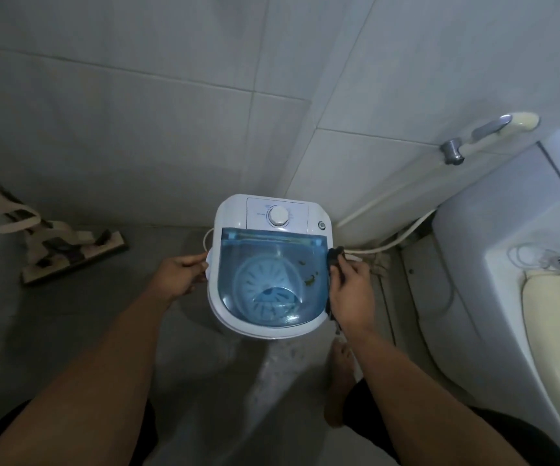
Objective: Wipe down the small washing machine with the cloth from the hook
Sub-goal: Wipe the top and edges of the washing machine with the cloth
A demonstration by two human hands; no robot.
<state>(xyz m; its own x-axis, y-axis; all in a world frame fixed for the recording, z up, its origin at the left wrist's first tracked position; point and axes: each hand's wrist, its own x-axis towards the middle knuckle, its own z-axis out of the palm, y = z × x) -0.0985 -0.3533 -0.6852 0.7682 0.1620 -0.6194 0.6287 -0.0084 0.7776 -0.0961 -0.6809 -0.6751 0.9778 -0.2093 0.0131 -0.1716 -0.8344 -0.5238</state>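
The small white washing machine with translucent blue lid (271, 280) is gripped at its side by the left hand (177, 277), while the right hand (349, 294) presses a clenched dark cloth (334, 255) against the opposite side.

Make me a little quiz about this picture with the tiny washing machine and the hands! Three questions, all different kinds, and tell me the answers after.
1. True or false: the blue lid of the washing machine is shut.
2. Which hand holds the dark cloth? A) left hand B) right hand C) neither
3. Fill in: the white round dial sits on the side of the machine nearest the ____.

Key:
1. True; the tub shows through it.
2. B; the cloth is pressed to the machine's right side, while the left hand grips the left side.
3. wall
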